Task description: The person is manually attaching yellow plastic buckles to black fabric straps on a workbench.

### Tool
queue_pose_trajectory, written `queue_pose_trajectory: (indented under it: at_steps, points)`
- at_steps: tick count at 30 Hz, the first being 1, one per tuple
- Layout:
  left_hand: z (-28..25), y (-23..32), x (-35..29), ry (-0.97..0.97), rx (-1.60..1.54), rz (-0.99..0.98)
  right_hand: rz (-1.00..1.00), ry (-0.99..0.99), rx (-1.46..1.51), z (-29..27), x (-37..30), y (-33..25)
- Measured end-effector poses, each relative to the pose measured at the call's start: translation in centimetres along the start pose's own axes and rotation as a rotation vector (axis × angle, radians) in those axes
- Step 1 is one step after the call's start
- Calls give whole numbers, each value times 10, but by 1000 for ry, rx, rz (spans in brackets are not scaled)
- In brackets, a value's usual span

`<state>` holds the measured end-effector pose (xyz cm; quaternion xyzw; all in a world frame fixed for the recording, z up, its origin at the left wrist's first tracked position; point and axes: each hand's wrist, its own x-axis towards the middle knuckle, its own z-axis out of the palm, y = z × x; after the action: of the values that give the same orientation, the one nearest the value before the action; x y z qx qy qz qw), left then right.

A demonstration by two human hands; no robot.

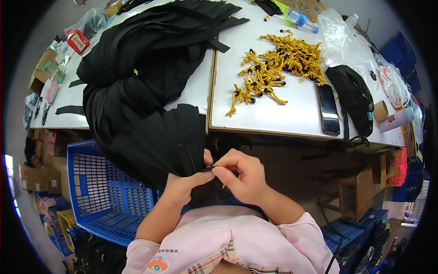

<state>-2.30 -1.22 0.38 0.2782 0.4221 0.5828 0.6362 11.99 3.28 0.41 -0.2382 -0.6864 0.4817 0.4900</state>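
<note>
A large bundle of long black fabric strips (137, 77) lies over the left table and hangs off its front edge toward me. My left hand (189, 182) is closed on the near end of the hanging strips. Right beside it, my right hand (244, 176) pinches a small dark piece at the strip's edge, its fingertips meeting my left thumb. A bit of yellow cord shows under the right fingers; the rest is hidden. On the right table lies a heap of short knotted yellow cords (296, 57) with black pieces on them.
Right of the cords are a black phone (328, 109), a black pouch (351, 98), clear plastic bags (340, 41) and a patterned cup (396, 119). A water bottle (301, 20) lies behind them. Below the left table stands a blue crate (107, 192); a wooden stool (353, 194) is at right.
</note>
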Motion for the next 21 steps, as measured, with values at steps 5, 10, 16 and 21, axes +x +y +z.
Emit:
queue_pose_trajectory:
  at_steps: [5,10,16,21]
  points:
    - [-4,-9,-7,-48,210,157,492,-144,318,-8,1,-6]
    - [25,3,-7,112,304,162,85,-83,14,-3,-4,12]
    - [0,-15,4,-87,798,910,734,-95,514,-9,1,10]
    - [4,-7,1,222,34,-97,-55,306,-1143,-46,58,53]
